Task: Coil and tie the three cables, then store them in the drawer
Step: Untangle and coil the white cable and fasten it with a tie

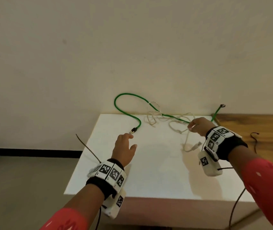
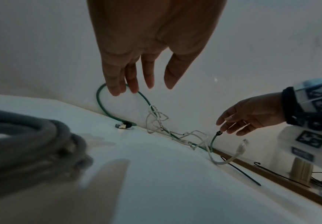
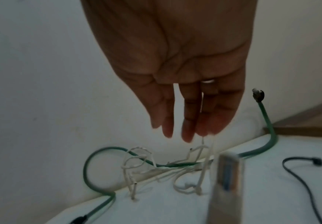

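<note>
- left hand (image 1: 124, 147) hovers with fingers spread and loose, holding nothing; the green cable (image 1: 118, 109) plug lies just past its fingertips on the white table (image 1: 157, 171).
- right hand (image 1: 198, 127) pinches the thin white cable (image 1: 174, 123), whose tangle crosses the green cable just to that hand's left.

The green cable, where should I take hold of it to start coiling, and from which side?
Judging by its pose, pinch the green cable just behind the plug lying free on the white top, coming from the front with the left hand, which is open close by. Farther right, the white cable tangles over it.
</note>
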Demonstrator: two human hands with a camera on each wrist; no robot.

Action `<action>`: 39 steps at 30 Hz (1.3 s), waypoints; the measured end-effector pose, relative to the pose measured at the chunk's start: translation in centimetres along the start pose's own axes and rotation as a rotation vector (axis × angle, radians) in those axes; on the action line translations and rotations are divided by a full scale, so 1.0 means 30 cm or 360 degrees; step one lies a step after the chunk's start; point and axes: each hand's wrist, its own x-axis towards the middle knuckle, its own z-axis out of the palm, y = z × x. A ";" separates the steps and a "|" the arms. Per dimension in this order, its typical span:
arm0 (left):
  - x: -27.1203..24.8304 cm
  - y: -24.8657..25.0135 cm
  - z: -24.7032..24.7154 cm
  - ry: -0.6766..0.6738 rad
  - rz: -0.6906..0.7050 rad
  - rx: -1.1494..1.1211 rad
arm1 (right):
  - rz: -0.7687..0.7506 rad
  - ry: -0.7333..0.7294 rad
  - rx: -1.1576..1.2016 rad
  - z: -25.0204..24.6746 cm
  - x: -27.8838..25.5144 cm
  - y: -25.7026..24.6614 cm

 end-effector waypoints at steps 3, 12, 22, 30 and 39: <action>0.005 0.004 0.036 -0.0031 -0.0009 -0.0029 | -0.0051 -0.0361 -0.0672 0.029 -0.051 -0.010; -0.067 0.021 0.030 -0.0054 0.0004 -0.0073 | -0.0248 0.0057 -0.0380 -0.016 -0.124 -0.018; -0.155 0.137 -0.038 -0.0026 0.0083 -0.0139 | -0.0754 0.0496 0.0215 -0.341 -0.310 -0.135; -0.197 0.191 -0.001 -0.0154 0.0098 -0.0156 | -0.0809 0.0475 0.0846 -0.371 -0.373 -0.111; -0.067 0.228 0.112 -0.0329 -0.0104 -0.0536 | -0.0828 0.0173 0.1233 -0.347 -0.349 -0.022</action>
